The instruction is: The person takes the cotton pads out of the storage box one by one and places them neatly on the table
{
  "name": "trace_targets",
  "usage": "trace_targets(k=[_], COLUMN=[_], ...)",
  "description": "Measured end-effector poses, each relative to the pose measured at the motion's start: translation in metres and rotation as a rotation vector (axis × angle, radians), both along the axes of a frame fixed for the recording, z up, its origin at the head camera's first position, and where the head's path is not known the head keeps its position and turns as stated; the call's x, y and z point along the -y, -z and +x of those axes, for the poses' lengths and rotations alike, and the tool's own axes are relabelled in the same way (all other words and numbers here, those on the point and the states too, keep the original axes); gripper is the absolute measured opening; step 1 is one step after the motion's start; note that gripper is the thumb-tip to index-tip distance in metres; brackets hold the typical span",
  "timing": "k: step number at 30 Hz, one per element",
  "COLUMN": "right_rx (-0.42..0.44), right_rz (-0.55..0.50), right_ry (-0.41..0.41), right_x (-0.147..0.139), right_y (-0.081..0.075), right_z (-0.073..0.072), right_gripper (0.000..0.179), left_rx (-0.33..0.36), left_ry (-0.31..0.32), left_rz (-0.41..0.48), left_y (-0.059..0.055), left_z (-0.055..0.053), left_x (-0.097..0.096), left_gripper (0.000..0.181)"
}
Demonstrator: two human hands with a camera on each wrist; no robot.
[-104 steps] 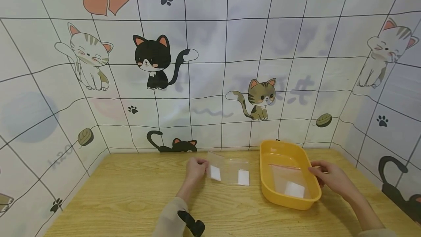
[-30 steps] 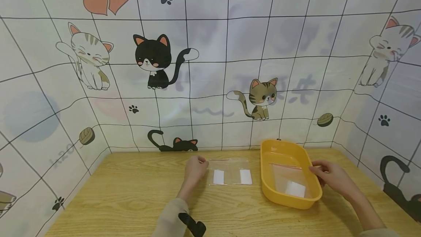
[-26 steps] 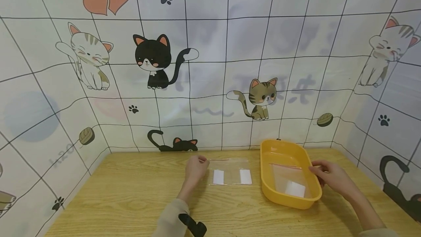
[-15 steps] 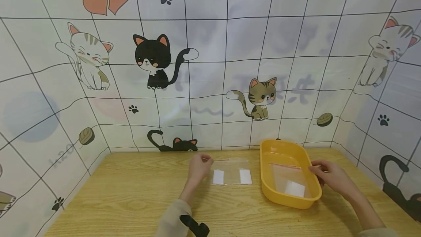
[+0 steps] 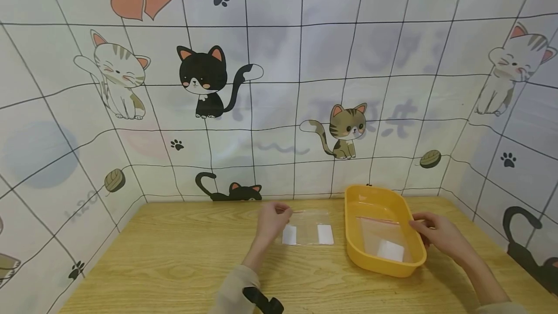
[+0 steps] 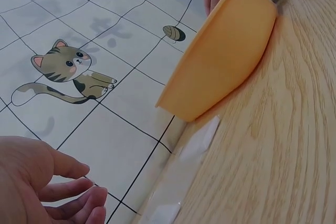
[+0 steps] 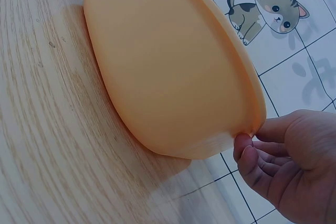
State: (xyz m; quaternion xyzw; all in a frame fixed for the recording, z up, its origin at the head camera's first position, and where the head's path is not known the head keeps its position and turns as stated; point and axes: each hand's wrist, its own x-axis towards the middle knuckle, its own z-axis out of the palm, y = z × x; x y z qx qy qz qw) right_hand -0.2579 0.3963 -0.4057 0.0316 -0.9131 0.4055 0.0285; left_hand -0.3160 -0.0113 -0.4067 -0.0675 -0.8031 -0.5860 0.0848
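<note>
Well, left clear bag point(image 5: 300, 227): flat on the bench point(image 5: 174, 256), near the back edge, with a white patch point(image 5: 289, 235) low on it and a thin reddish line along its top.
Right clear bag point(image 5: 320, 224): flat, just beside the other, carrying a white patch of its own; whether the two overlap, I can't tell from here.
Left hand point(image 5: 271, 222): over the left end of the left clear bag, fingers loosely bent around nothing that I can see; whether a fingertip touches the plastic, I can't tell.
Yellow tray point(image 5: 350, 243): oblong, round-cornered, standing to the right of both bags with a strip of bench between.
Bag in the tray point(image 5: 379, 234): clear, reddish line across its top, white patch towards the near end.
Right hand point(image 5: 437, 233): pinching the tray's right rim between thumb and fingers.
Left sleeve point(image 5: 235, 290): beige, with a black device point(image 5: 263, 300) at the wrist.
Wall covering point(image 5: 274, 105): white, dark-gridded, printed with cats, paw marks and orange hearts.
</note>
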Motion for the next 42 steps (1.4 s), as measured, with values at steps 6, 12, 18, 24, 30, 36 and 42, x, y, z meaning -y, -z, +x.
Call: trace_targets(k=[6, 12, 18, 24, 30, 36, 42], right_rx=[0.000, -0.005, -0.009, -0.016, -0.011, -0.010, -0.018], right_rz=[-0.002, -0.007, 0.007, 0.025, 0.023, 0.012, 0.005], right_ry=[-0.006, -0.011, 0.000, 0.001, 0.004, -0.002, -0.001], right_x=[0.000, 0.000, -0.001, -0.001, 0.000, 0.000, 0.001], right_y=[0.001, 0.000, 0.001, 0.001, 0.001, 0.001, 0.001], right_z=[0.001, 0.001, 0.000, 0.002, 0.003, 0.002, 0.002], right_gripper=[0.050, 0.051, 0.051, 0.050, 0.050, 0.050, 0.047], left_rx=[0.015, 0.035, 0.001, -0.002, -0.012, -0.028, -0.060], left_ry=[-0.002, 0.014, 0.043, 0.124, 0.175, 0.231, 0.274], left_rz=[0.031, 0.049, 0.089, 0.092, 0.092, 0.044, 0.015], left_y=[-0.004, -0.007, -0.011, -0.015, -0.017, -0.018, -0.021], left_z=[0.005, 0.007, 0.009, 0.014, 0.017, 0.020, 0.024], left_x=[-0.009, -0.017, -0.025, -0.036, -0.048, -0.057, -0.066], left_gripper=[0.012, 0.017, 0.014, 0.017, 0.017, 0.019, 0.018])
